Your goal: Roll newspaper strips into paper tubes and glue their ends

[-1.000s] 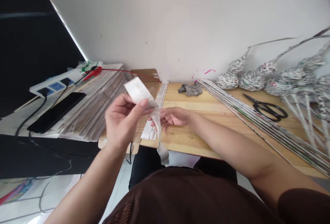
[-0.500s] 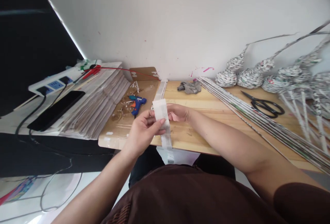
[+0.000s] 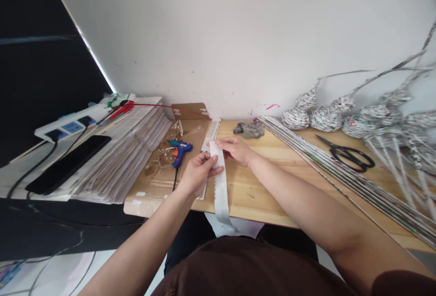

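Observation:
A long printed paper strip [image 3: 221, 196] runs from between my hands down over the table's front edge towards my lap. My left hand [image 3: 200, 171] pinches its left edge near the upper end, thumb on top. At the strip's top end, my right hand [image 3: 236, 150] has thumb and fingers closed on the corner. Behind my hands, more flat paper strips [image 3: 213, 128] lie on the table, partly covered by my left hand. A blue glue gun [image 3: 182, 153] rests on brown cardboard just left of my left hand.
Left stands a stack of newspaper sheets [image 3: 136, 150] with a power strip [image 3: 73, 125] and a black phone [image 3: 70, 164] on top. A grey rag [image 3: 249, 129], rolled paper sticks [image 3: 316, 164], black scissors [image 3: 350, 154] and woven paper gourds [image 3: 327, 117] occupy the right side.
My right hand has come from behind the strip to grip its top end. The strip's upper end is now tilted away and lower. The whole view has shifted slightly upward.

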`<state>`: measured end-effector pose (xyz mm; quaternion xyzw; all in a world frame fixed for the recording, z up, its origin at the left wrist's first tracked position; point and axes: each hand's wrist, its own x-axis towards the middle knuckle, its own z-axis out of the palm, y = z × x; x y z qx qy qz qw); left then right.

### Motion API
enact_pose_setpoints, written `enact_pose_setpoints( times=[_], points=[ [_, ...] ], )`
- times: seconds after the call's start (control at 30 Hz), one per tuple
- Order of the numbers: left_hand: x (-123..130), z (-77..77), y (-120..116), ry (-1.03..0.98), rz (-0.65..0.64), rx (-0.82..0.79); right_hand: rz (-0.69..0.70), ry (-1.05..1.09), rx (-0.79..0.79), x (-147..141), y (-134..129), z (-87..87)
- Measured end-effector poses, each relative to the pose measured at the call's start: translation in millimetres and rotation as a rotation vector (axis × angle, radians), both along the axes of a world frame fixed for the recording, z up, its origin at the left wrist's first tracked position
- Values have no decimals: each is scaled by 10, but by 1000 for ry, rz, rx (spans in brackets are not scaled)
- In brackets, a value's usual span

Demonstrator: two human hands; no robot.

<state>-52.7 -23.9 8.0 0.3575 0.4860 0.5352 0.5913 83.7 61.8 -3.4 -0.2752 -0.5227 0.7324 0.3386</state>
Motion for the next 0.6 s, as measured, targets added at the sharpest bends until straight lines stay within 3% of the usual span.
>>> enact_pose_setpoints(
  times=[0.17, 0.27, 0.47, 0.6],
  points=[
    [103, 24, 266, -60, -105, -106, -274, -111, 207, 19, 80, -88],
    [217, 25, 491, -170, -85, -114, -440, -155, 303, 60, 165, -118],
    [486, -7, 887, -263, -69, -139, -736, -265, 311, 241, 400, -138],
    [540, -104, 961, -307, -70, -95, -902, -714, 758, 438, 506, -224]
  ],
)
